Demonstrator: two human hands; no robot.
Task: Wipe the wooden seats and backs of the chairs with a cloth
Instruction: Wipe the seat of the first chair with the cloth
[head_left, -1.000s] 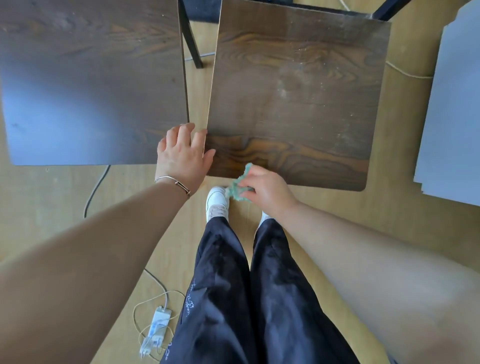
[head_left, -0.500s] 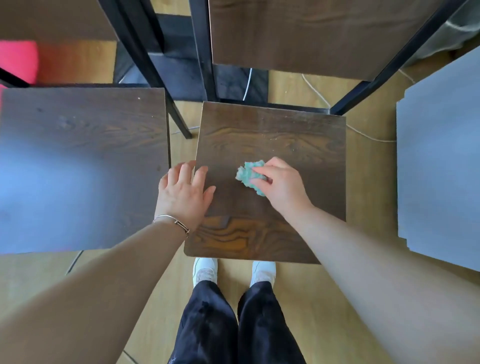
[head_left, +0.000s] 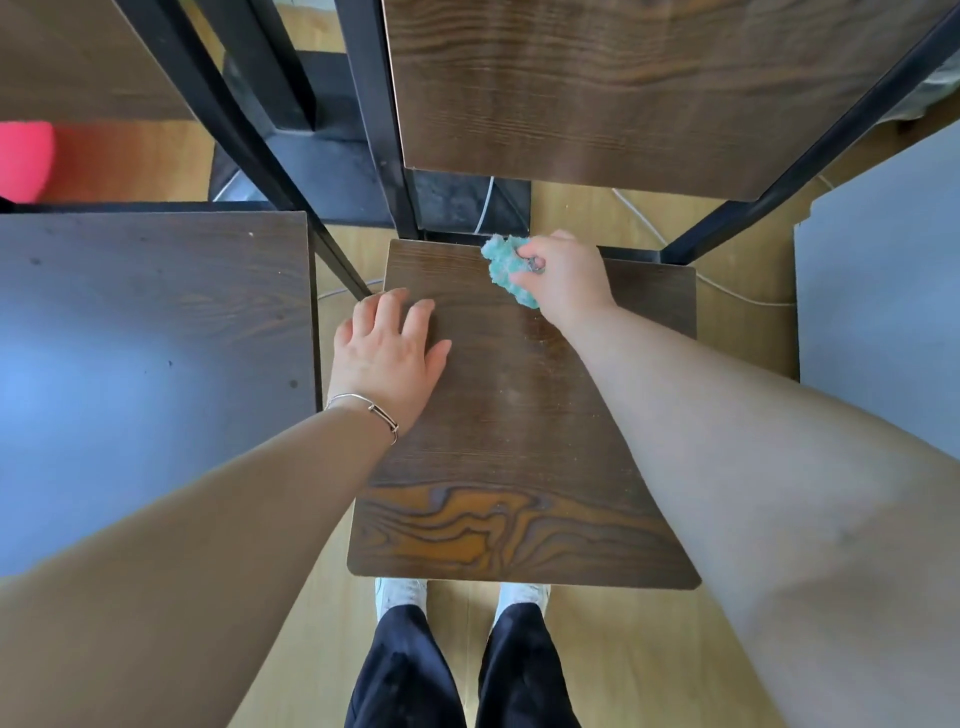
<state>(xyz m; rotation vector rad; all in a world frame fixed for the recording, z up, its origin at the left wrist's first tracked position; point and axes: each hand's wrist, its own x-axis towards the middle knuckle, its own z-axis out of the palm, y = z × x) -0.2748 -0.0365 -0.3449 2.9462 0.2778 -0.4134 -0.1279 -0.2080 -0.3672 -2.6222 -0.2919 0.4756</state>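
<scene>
Cloth (head_left: 505, 266) — between right hand's fingers (head_left: 534, 255)

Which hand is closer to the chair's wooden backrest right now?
Right. The right hand, gripping the green cloth, is at the rear edge of the seat near the backrest; the left hand rests flat farther forward on it.

The right hand (head_left: 566, 283) has carried the cloth (head_left: 506, 265) from the seat's (head_left: 519, 467) front edge, across its middle, to the rear edge (just under the backrest (head_left: 623, 93), newly in view). The left hand (head_left: 387, 358) has slid from the front left corner further back along the left side.
</scene>
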